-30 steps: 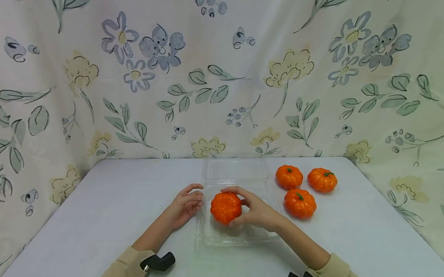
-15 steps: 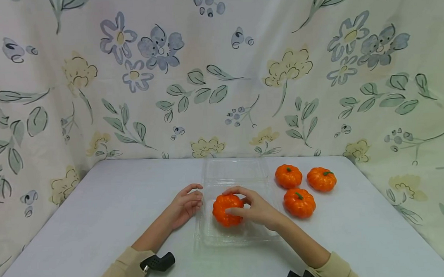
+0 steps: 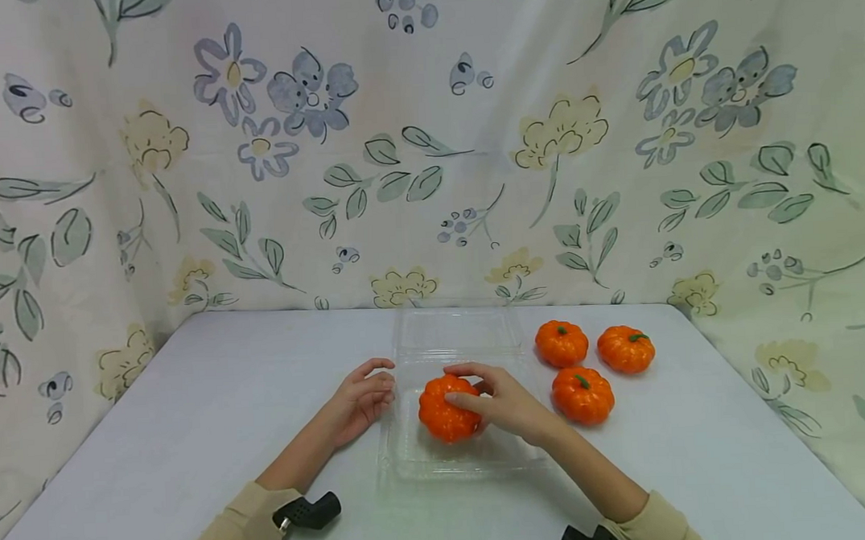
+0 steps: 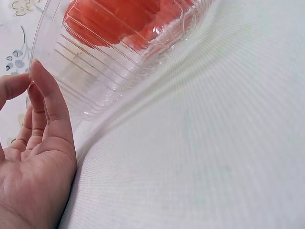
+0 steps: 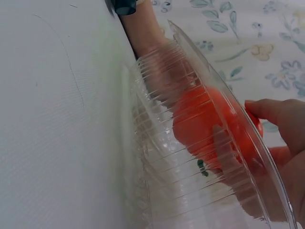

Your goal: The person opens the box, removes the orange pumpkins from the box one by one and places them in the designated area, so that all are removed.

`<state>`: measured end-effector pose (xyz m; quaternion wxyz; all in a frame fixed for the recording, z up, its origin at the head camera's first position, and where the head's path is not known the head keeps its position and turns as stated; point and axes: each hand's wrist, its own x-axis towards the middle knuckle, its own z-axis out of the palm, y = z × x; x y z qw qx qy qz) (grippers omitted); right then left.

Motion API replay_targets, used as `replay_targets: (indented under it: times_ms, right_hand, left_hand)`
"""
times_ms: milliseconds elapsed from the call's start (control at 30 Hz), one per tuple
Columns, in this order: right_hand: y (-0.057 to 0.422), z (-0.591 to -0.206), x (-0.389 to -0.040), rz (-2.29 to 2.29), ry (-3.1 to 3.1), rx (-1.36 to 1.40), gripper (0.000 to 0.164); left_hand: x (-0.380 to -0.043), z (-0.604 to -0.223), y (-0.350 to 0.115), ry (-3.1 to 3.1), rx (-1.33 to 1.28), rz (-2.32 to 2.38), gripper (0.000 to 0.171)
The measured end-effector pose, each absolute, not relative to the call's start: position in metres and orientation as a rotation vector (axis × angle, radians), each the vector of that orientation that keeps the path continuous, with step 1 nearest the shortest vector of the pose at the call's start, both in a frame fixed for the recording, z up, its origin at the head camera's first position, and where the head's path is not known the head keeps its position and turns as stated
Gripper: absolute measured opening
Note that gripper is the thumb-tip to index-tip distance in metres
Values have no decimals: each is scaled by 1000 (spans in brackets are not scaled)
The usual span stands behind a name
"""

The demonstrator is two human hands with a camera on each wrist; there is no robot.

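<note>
A small orange toy pumpkin [image 3: 442, 418] is low inside a clear hinged plastic container [image 3: 426, 461], gripped by my right hand [image 3: 507, 404]. The thumb lies across its near face, with the fingers round its right side. Through the container wall in the right wrist view, the pumpkin [image 5: 198, 119] shows a dark green stem pointing away from the rim. Whether it touches the container's floor I cannot tell. At the container's left side, my left hand [image 3: 362, 406] pinches the rim between thumb and finger, and the left wrist view shows the hand [image 4: 43, 152] against the wall.
Three more orange pumpkins with green stems stand right of the container: one at the back [image 3: 562, 343], one farther right [image 3: 626, 350] and one nearer [image 3: 583, 396]. The raised lid [image 3: 457, 329] is behind the base. A floral cloth [image 3: 427, 141] hangs behind the white table [image 3: 264, 390].
The held pumpkin has shifted slightly right and turned a little. My right thumb has moved up from its lower edge onto its near face. The left hand stays at the rim.
</note>
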<state>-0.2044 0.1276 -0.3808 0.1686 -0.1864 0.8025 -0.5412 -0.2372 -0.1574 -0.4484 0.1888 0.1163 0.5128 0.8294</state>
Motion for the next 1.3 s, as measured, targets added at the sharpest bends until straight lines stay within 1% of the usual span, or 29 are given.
replay_targets:
  times_ms: [167,367,567,900,1300]
  right_hand:
    - [130,-377,-204,-1543,2273,-510,60]
    - [133,-376,-205,-1524,2285,-540,56]
    - [135,-377,-207,-1531,2287,-532,56]
    - [138,-377,-205,-1528,2301,-589,65]
    - [149,-374,-202,-1547,2281,-656,59]
  left_hand:
    - [-238,-449,-157,1445,305,2334,25]
    - [-239,-450,-157,1447,302,2330,24]
    - [-240,-452,-160,1421,353,2327,24]
    - [-238,-447,-155,1444,260,2326,25]
    - [-238,-446,-156,1432,267,2328,25]
